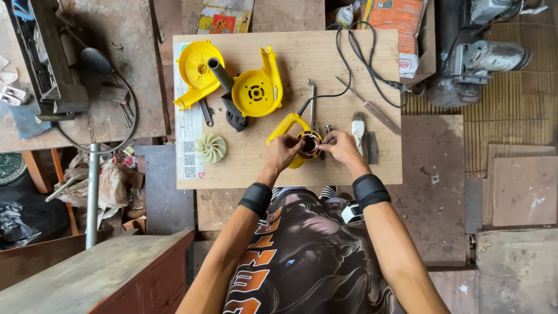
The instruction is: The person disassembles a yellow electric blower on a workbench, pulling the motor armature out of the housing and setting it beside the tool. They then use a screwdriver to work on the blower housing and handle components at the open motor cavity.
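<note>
Head view: two hands working on a yellow motor housing (302, 142) at the near edge of a wooden board (349, 168)

The left hand (283, 152) is gripping the housing's left side, fingers curled around it, while the right hand (342, 146) is pinching at its open round end; whether it is holding a small part, I cannot tell. Being so near the edge, the housing could slide off if the hold loosens. The power cord (343, 70) is trailing behind and could snag, dragging the paintbrush (358, 129) or screwdriver (372, 107) along
</note>
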